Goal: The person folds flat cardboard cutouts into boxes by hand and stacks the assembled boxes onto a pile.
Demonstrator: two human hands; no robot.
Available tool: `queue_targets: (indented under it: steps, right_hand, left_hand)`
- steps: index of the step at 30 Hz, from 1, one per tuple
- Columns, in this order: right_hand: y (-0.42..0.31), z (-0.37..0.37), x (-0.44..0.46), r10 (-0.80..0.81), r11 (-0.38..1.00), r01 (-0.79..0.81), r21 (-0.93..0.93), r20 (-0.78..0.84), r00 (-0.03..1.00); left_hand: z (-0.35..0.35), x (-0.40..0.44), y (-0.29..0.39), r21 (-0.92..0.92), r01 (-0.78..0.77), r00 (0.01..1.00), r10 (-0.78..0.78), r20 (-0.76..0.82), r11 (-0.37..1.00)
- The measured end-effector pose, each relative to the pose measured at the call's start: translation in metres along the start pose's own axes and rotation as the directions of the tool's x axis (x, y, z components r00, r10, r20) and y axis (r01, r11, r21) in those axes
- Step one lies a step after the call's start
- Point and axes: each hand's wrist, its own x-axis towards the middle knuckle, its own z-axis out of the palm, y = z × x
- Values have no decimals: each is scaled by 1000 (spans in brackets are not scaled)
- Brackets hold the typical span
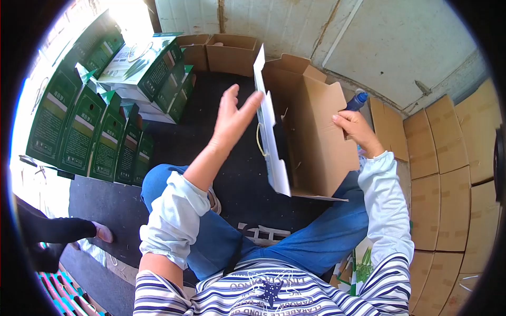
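1. Nearest, blue jeans (pixel 332 226) cover two spread knees. An open cardboard box (pixel 324 142), brown inside and pale outside, is just beyond, toward the right knee, its mouth facing up.
2. The right hand (pixel 360 131) pinches the box's right wall, thumb inside. The left hand (pixel 234 118) is spread wide, holding nothing, at the left panel's edge; I cannot tell whether it touches.
3. The box looks light, fairly stiff and not slippery, though its flaps probably bend or crease. The wall rims seem the soundest hold; a thin cord handle (pixel 259 139) hangs on the left panel.
4. Black matting (pixel 205 126) leaves room leftward, as far as green boxes (pixel 76 126).
5. A blue bottle (pixel 357 101) and stacked brown cartons (pixel 440 174) limit the right side.
6. Farthest, a pale wall (pixel 290 23).
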Motion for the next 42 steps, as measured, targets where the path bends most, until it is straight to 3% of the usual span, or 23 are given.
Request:
queue_targets:
  steps: [2, 4, 6, 7, 9, 12, 15, 16, 17, 20, 22, 23, 25, 28, 30, 32, 34, 35, 37, 39, 42]
  right_hand:
    - [2, 15, -4, 19, 995, -17, 97, -26, 999]
    - [3, 37, -9, 67, 981, -51, 188, -79, 995]
    - [9, 54, -11, 106, 978, -87, 191, -87, 991]
    - [17, 61, -11, 124, 976, -104, 192, -93, 988]
    - [40, 76, -11, 64, 996, -72, -43, -173, 983]
    - [69, 78, -8, 108, 994, -113, -7, -241, 965]
    - [83, 61, -1, 154, 988, -144, 60, -246, 957]
    - [69, 54, -1, 167, 985, -149, 91, -239, 956]
    - [56, 49, -1, 178, 981, -153, 120, -228, 957]
    - [53, 58, 9, 113, 993, -120, -21, -222, 969]
    - [50, 66, 16, 34, 978, -81, -191, -240, 970]
    - [49, 67, 16, 73, 981, -111, -159, -227, 971]
    - [59, 68, 23, 13, 961, -92, -262, -289, 957]
    - [64, 65, 21, 106, 979, -162, -122, -375, 921]
    - [52, 66, 18, -20, 965, -116, -237, -503, 864]
    - [18, 72, 13, -263, 908, 28, -417, -519, 813]
    - [-26, 82, 2, -584, 735, 258, -626, -392, 711]
    - [-39, 89, -8, -559, 714, 360, -600, -180, 809]
    - [-57, 103, -34, -462, 662, 527, -534, 263, 847]
    - [-47, 114, -56, -407, 641, 574, -509, 410, 817]
    - [-35, 111, -70, -402, 596, 569, -567, 403, 822]
  left_hand:
    - [13, -11, -1, 230, -42, 995, 20, 96, 972]
    - [24, -16, -8, 268, -91, 984, 45, 172, 959]
    - [33, -19, -21, 301, -131, 972, 64, 225, 944]
    - [37, -11, -39, 280, -70, 943, -27, 330, 957]
    - [48, -11, -79, 383, -107, 923, -52, 382, 918]
    - [50, -26, -66, 509, -25, 885, -218, 412, 861]
    - [44, -38, -39, 554, -192, 850, -145, 507, 810]
    - [44, -45, -37, 567, -301, 851, -53, 523, 767]
    - [47, -48, -36, 610, -339, 840, -61, 539, 716]
    - [55, -54, -27, 707, -436, 817, -86, 571, 557]
    - [64, -52, -23, 771, -398, 810, -204, 550, 497]
    - [67, -50, -21, 799, -381, 804, -260, 535, 465]
    - [71, -43, -28, 793, -375, 803, -259, 537, 480]
    - [81, -41, -34, 801, -396, 794, -270, 544, 449]
    - [86, -44, -36, 824, -428, 803, -261, 535, 372]
    - [88, -41, -36, 826, -427, 805, -263, 532, 368]
    - [88, -38, -39, 823, -429, 806, -253, 535, 372]
    - [88, -38, -44, 814, -436, 808, -231, 542, 383]
    - [90, -35, -45, 816, -418, 805, -254, 536, 398]
    - [89, -34, -39, 823, -437, 795, -273, 542, 362]
    - [90, -36, -36, 822, -456, 784, -282, 553, 341]
